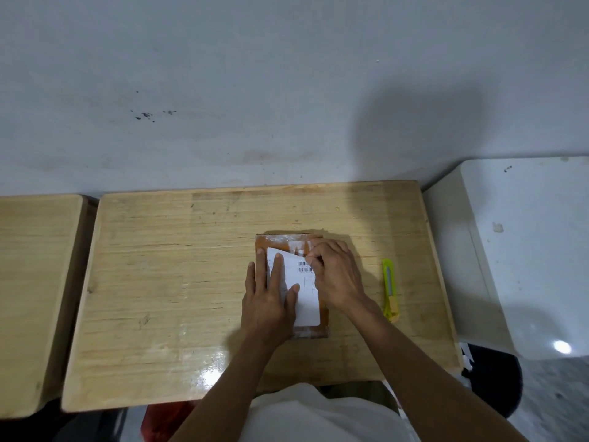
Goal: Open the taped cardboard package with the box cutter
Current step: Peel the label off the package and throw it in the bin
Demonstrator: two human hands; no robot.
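A flat brown cardboard package (280,242) wrapped in clear tape lies on the wooden table (165,266), with a white shipping label (307,301) on top. My left hand (271,295) lies flat on the package's left side, fingers spread. My right hand (334,275) rests on the upper right of the package, its fingertips curled and pinching at the label's edge near the barcode. A yellow-green box cutter (389,288) lies on the table just right of my right hand, untouched, lengthwise toward me.
A second wooden table (32,282) stands to the left across a narrow gap. A white surface (516,244) sits to the right. A grey wall runs behind the tables. The near table edge is against my body.
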